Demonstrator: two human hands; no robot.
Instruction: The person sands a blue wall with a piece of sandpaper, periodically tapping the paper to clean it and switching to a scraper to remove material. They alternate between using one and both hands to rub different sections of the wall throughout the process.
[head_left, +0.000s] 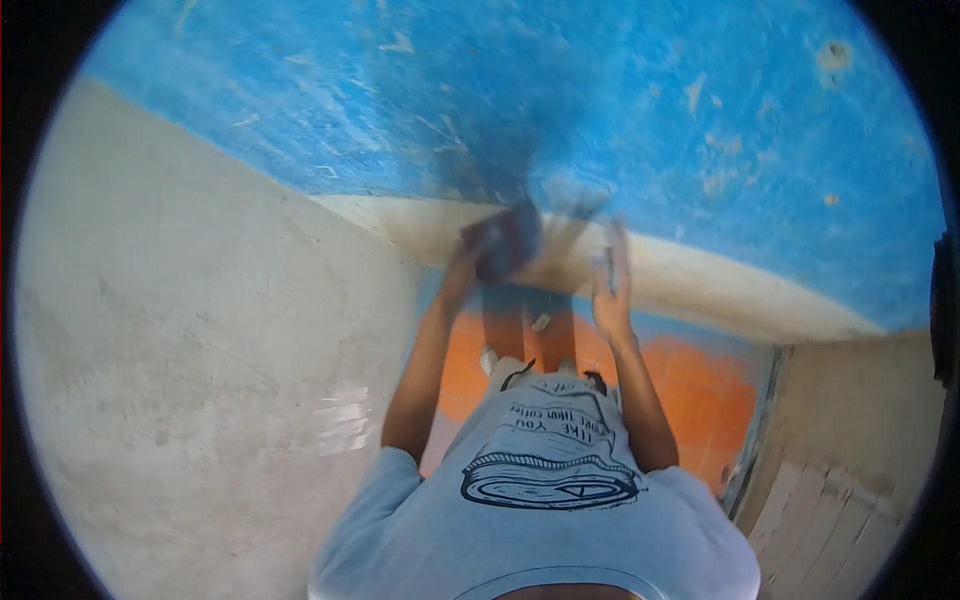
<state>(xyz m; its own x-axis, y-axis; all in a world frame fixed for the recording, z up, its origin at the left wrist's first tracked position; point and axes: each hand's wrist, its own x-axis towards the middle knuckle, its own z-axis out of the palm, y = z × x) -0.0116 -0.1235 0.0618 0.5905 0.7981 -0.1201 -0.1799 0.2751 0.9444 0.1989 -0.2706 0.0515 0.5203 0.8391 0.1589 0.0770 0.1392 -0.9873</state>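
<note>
My left hand (464, 272) grips a dark, flat, roughly rectangular thing (508, 240) with reddish and bluish tones. Motion blur hides what kind of thing it is. To its right, my right hand (611, 280) is raised with its fingers stretched upward and apart, also smeared by motion. A pale patch shows near those fingers, too blurred to name. Both hands are in front of the cream-coloured ledge (690, 275) at the foot of the blue wall.
The scuffed blue wall (680, 110) rises ahead, with a dark shadow on it. A grey wall (200, 280) stands at the left. Below is an orange floor (690, 390) with a small pale object (541, 322) near my feet. A brownish wall (850, 420) is at the right.
</note>
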